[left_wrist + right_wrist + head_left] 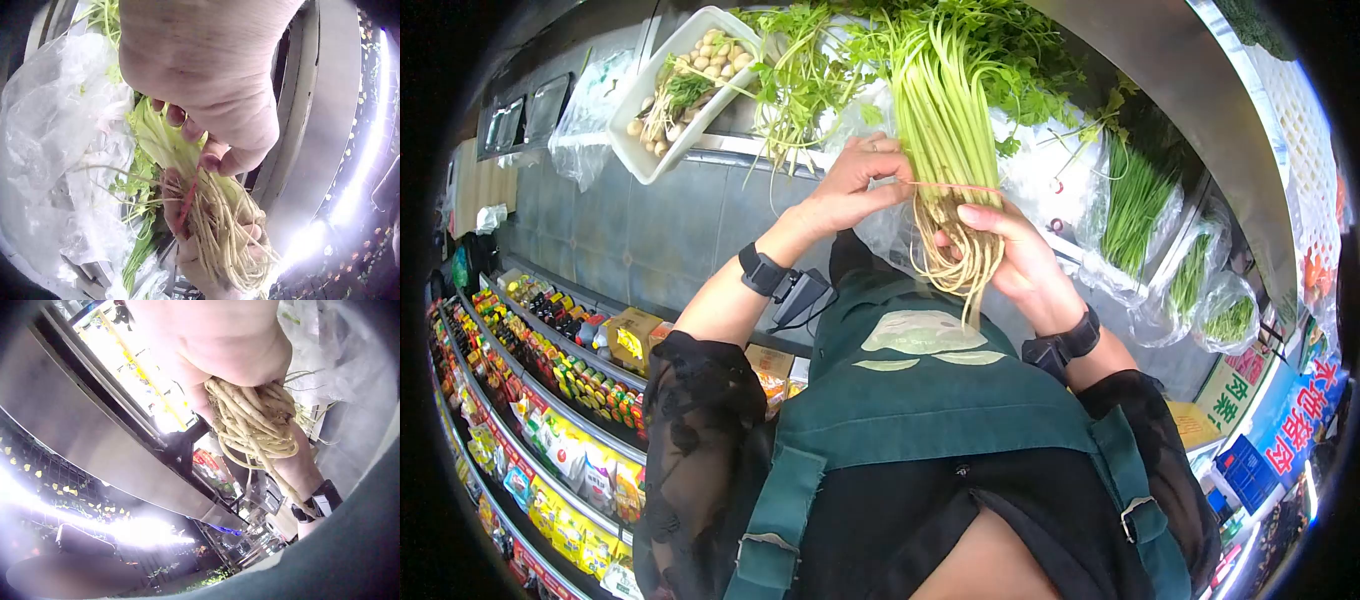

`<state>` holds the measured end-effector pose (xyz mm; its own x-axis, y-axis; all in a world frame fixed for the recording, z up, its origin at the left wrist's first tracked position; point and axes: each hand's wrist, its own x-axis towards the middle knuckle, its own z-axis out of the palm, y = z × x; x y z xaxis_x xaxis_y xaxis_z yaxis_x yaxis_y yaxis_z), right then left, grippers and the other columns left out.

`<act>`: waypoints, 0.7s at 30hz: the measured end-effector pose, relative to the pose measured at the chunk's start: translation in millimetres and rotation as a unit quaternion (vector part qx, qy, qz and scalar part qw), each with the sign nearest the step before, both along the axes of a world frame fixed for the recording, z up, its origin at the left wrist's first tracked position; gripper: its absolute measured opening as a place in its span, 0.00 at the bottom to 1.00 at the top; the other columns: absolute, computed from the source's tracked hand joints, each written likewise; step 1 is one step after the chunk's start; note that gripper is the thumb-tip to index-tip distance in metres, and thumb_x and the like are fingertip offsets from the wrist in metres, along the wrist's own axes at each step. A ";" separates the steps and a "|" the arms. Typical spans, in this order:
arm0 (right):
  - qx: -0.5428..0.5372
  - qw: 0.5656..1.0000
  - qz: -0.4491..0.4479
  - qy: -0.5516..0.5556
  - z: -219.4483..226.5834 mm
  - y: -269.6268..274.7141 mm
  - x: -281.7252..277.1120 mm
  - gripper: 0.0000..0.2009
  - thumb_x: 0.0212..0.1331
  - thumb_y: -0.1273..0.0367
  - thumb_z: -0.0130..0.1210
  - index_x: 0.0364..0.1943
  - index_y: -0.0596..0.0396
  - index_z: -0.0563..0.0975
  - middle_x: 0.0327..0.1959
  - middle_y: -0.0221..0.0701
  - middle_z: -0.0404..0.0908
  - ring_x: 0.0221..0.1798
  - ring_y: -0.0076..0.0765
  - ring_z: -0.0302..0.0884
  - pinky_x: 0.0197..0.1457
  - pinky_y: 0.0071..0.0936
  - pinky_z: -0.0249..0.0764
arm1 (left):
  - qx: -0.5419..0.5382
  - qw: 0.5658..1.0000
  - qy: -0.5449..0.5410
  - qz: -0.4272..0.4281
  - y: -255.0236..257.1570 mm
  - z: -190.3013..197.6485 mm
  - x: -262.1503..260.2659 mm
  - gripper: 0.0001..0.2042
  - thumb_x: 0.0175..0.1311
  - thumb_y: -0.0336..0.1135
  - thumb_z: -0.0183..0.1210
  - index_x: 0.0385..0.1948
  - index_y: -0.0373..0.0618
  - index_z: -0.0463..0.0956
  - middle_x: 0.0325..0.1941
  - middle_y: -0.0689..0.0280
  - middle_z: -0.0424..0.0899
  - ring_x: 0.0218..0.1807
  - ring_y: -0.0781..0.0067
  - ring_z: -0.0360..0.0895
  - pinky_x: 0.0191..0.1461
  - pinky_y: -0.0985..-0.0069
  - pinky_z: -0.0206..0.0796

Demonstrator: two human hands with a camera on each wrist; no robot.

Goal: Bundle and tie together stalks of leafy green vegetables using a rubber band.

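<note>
A bunch of leafy celery (945, 110) with long pale roots (960, 250) is held up before the apron, its roots toward the body. My right hand (1025, 250) grips it at the root end, thumb lying across the stalks. A thin red band (187, 203) runs across the stalks just above the roots. Thumb and forefinger of my left hand (862, 185) pinch the band at the bunch's left side. In the right wrist view the tangled roots (253, 422) hang below my right hand (219, 337), which hides the stalks.
A white tub (625, 140) of small round pale vegetables stands at the back left. Loose leafy greens (800, 85) lie beside it. Bagged green stalks (1135, 205) sit to the right on the metal-edged counter. Shelves of packaged goods (570, 440) line the lower left.
</note>
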<state>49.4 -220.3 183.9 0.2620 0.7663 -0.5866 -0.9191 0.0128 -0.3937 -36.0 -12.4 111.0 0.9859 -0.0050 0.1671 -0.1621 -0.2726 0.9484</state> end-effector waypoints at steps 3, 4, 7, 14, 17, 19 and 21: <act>-0.023 0.999 -0.030 -0.004 -0.6 -2.0 -0.3 0.23 0.54 0.74 0.57 0.56 0.62 0.67 0.44 0.39 0.76 0.39 0.39 0.80 0.42 0.32 0.81 | 0.078 0.997 -0.012 0.015 4.7 2.1 5.4 0.06 0.55 0.39 0.57 0.24 0.49 0.75 0.28 0.70 0.72 0.38 0.67 0.66 0.49 0.69 0.50; -0.001 1.000 -0.007 0.024 -1.0 -6.0 2.1 0.25 0.54 0.73 0.57 0.57 0.62 0.65 0.45 0.40 0.76 0.41 0.41 0.79 0.44 0.33 0.80 | 0.090 0.996 -0.008 0.012 7.5 1.8 8.0 0.06 0.54 0.38 0.57 0.24 0.48 0.74 0.28 0.70 0.71 0.38 0.68 0.65 0.48 0.70 0.50; 0.013 0.999 -0.022 0.022 -0.4 -3.4 -0.5 0.26 0.54 0.71 0.57 0.58 0.62 0.64 0.46 0.41 0.76 0.44 0.42 0.79 0.46 0.34 0.79 | 0.118 0.993 -0.019 0.009 14.8 -4.4 14.8 0.06 0.55 0.37 0.57 0.23 0.47 0.72 0.28 0.70 0.69 0.37 0.69 0.64 0.47 0.72 0.50; 0.054 0.998 -0.038 0.019 -23.2 -14.0 0.3 0.35 0.57 0.58 0.58 0.64 0.64 0.59 0.60 0.45 0.68 0.61 0.50 0.67 0.63 0.44 0.67 | -0.079 0.993 0.089 0.009 12.3 -28.1 16.0 0.07 0.63 0.34 0.52 0.28 0.42 0.71 0.30 0.73 0.72 0.34 0.80 0.66 0.39 0.76 0.60; 0.113 0.990 -0.059 0.057 -26.0 -17.3 15.5 0.34 0.61 0.52 0.53 0.62 0.66 0.62 0.62 0.44 0.67 0.67 0.48 0.60 0.67 0.50 0.58 | -0.314 0.938 0.111 0.099 -11.0 -23.1 8.0 0.07 0.66 0.32 0.47 0.32 0.40 0.72 0.34 0.70 0.76 0.38 0.82 0.69 0.42 0.78 0.63; 0.136 0.991 0.007 -0.019 -22.6 -13.2 21.6 0.28 0.63 0.56 0.51 0.58 0.68 0.66 0.59 0.45 0.70 0.62 0.50 0.66 0.62 0.45 0.66 | -0.354 0.917 0.147 0.113 -10.8 -27.9 3.4 0.07 0.67 0.32 0.46 0.33 0.40 0.70 0.34 0.74 0.73 0.38 0.84 0.67 0.44 0.80 0.61; 0.074 0.992 0.041 -0.097 -28.0 -7.8 33.1 0.18 0.65 0.62 0.51 0.51 0.64 0.72 0.51 0.40 0.77 0.54 0.40 0.74 0.55 0.34 0.71 | -0.385 0.911 0.136 0.062 -5.7 -55.3 -1.7 0.07 0.67 0.31 0.46 0.30 0.42 0.69 0.32 0.74 0.72 0.38 0.85 0.65 0.46 0.82 0.59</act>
